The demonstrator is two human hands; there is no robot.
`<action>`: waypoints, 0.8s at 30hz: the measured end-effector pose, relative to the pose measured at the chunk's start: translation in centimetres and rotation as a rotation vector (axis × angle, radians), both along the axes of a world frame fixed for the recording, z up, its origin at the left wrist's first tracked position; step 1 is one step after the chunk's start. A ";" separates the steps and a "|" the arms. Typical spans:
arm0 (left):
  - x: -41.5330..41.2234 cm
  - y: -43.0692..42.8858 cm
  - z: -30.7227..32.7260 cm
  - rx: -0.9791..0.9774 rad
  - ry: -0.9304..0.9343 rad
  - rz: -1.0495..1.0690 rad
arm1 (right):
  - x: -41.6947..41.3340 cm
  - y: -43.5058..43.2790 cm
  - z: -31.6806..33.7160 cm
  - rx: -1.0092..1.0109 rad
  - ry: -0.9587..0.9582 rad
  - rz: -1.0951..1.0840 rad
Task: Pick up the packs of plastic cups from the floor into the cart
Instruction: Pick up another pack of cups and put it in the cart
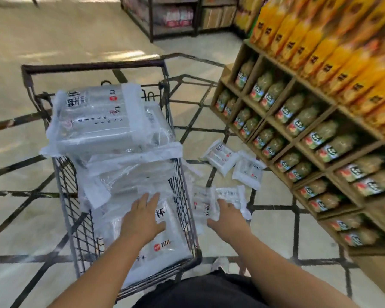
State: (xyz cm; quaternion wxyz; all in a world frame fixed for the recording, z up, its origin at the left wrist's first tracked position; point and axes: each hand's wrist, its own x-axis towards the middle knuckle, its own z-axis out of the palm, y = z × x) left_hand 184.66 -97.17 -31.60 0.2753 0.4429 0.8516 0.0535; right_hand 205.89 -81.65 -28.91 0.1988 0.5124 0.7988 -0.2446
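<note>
Two clear-wrapped packs of plastic cups [220,157] [247,173] are lying on the floor at right. One more pack [206,204] is sitting in the right hand [228,215]. At least four stacked packs [98,116] are filling the single dark wire cart [93,66].

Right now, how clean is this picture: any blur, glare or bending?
Head view: motion blur smears the orange packets and the pack in the right hand; glare whitens the floor upper left; the wide lens bends the floor lines; the top pack in the cart looks sharper.
</note>
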 end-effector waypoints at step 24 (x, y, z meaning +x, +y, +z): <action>26.6 35.9 -3.0 -0.093 -0.205 0.330 | 26.0 40.0 -7.9 -0.131 -0.065 -0.105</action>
